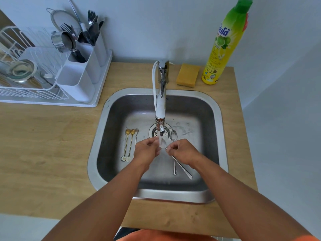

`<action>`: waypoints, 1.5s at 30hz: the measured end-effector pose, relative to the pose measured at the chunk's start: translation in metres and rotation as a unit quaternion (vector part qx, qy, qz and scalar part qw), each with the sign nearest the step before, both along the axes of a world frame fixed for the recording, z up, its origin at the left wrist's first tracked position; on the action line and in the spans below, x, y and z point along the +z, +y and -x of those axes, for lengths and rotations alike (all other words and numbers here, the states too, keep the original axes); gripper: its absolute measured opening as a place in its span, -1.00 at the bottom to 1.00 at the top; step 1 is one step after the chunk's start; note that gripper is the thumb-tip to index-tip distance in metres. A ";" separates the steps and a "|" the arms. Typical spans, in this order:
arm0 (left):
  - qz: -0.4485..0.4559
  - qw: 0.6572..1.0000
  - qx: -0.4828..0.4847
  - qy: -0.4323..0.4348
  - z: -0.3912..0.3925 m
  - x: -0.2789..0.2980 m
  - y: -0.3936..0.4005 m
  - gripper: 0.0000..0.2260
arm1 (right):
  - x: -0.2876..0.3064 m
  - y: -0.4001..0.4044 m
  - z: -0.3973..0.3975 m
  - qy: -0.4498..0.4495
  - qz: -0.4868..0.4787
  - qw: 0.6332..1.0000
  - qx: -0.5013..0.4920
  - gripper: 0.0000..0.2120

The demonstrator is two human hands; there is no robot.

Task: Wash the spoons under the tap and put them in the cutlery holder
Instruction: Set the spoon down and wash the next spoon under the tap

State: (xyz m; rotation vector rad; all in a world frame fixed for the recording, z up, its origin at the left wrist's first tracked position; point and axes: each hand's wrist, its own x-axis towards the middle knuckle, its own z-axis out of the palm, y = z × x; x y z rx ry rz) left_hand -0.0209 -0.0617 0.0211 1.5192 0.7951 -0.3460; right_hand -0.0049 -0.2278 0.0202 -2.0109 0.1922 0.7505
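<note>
Head view looks down on a steel sink [104,129] set in a wooden table [45,153]. Both hands meet under the tap [160,108], where water runs over the bowl of a silver spoon [182,168]. Right hand [182,152] is clenched around that spoon's stem, its handle slanting out below the wrist toward the lower right. Left hand [146,150] has its fingers curled against the spoon's bowl in the stream.

A second silver spoon [174,136] lies on the sink floor just beside the drain [154,132], its handle running under the right hand. Two gold spoons [129,143] with flower ends lie side by side at the sink's left, with a thin silver spoon [136,134] just beside them, partly hidden by the left hand.

White cutlery holder [81,73] stands on the dish rack tray [102,87] at the upper left, forks and spoons upright in its rear compartments. A yellow sponge [187,75] and a dish soap bottle [224,46] stand behind the sink, right of the tap.
</note>
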 end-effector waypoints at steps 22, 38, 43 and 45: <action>0.238 0.969 -0.027 0.066 0.006 0.013 0.019 -0.86 | -0.001 -0.007 0.011 -0.040 -0.089 0.994 0.037 -0.89; 0.248 0.955 -0.027 0.162 0.002 0.025 0.021 -0.57 | -0.003 0.000 0.005 -0.079 -0.076 0.991 0.079 -0.89; 0.278 0.951 -0.075 0.110 0.011 0.020 0.026 -0.64 | -0.005 -0.005 0.004 -0.067 -0.096 0.990 0.077 -0.86; 0.281 0.951 -0.093 0.091 0.012 0.020 0.025 -0.63 | -0.004 -0.006 0.005 -0.068 -0.106 0.989 0.077 -0.86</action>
